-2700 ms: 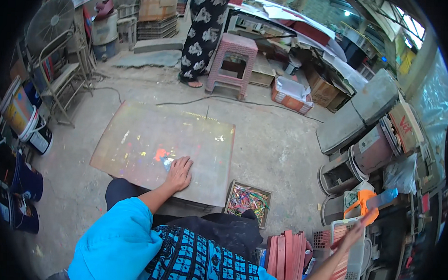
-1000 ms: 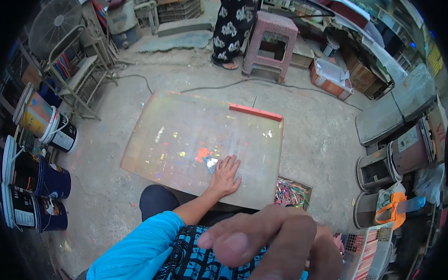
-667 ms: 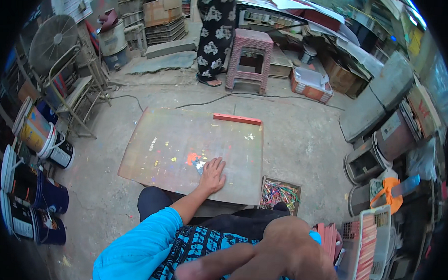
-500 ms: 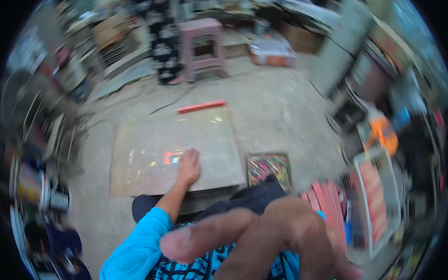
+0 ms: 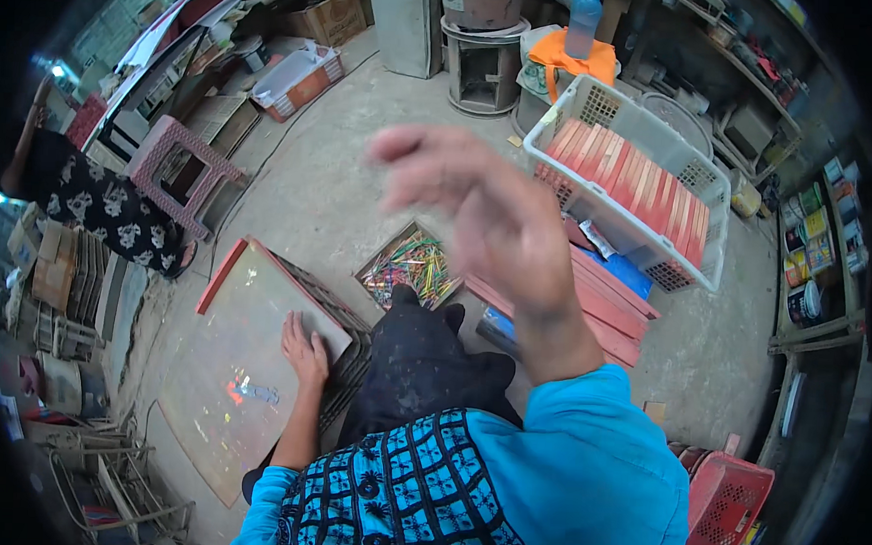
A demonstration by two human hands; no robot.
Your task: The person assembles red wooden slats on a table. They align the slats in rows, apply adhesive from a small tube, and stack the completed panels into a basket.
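Observation:
My left hand (image 5: 304, 350) lies with its fingers stretched out on the right edge of a large pale board (image 5: 212, 351), holding nothing. Orange-red and grey-blue patches (image 5: 251, 391) mark the board's surface. Along its far left edge runs a red strip (image 5: 221, 277). My right hand (image 5: 486, 207) is raised in the air above the floor, blurred by motion, with its fingers reaching left and nothing visible in them. Below it is a shallow square tray (image 5: 367, 280) of thin, multicoloured sticks (image 5: 412, 264).
A white plastic crate (image 5: 639, 222) of red wooden slats (image 5: 631, 183) stands at the right, by long pinkish-red boards (image 5: 613, 303). Farther back are an orange bag (image 5: 597, 62) and blue bottle (image 5: 583, 23). A pink stool (image 5: 185, 172) and a person in patterned clothing (image 5: 102, 198) are at left.
My view has swung to the right, so the board now appears farther left. My right hand has moved from close in front of the camera out over the floor. My left hand still rests on the board.

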